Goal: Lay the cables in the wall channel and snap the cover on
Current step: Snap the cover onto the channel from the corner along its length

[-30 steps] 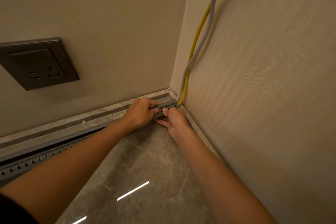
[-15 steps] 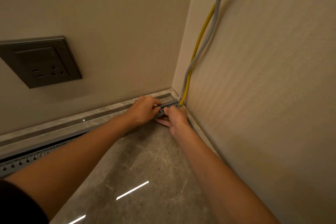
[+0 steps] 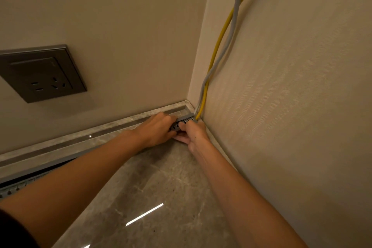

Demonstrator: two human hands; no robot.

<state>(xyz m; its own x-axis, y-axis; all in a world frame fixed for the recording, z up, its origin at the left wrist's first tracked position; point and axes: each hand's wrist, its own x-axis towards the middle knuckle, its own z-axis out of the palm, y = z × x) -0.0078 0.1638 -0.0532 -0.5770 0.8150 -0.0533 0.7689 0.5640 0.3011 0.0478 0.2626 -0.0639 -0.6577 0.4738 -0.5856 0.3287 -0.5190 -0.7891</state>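
Note:
A grey slotted cable channel (image 3: 186,120) runs along the foot of the back wall into the corner. A yellow cable (image 3: 218,46) and a grey cable (image 3: 233,26) hang down the right wall and enter the channel's corner end. My left hand (image 3: 156,131) grips the channel from above, just left of the corner. My right hand (image 3: 194,132) holds it from the front and below, thumb on the slotted face. The stretch of channel under my hands is hidden. Whether a cover is on it, I cannot tell.
A dark grey wall socket (image 3: 41,73) sits on the back wall at left. A stone skirting ledge (image 3: 80,137) runs above the channel. The polished stone floor (image 3: 151,197) lies below. The channel's far end (image 3: 12,190) shows at lower left behind my forearm.
The view has shifted slightly left and closer. Both hands stay on the channel's corner end, and my right thumb has slid a little along the slotted face.

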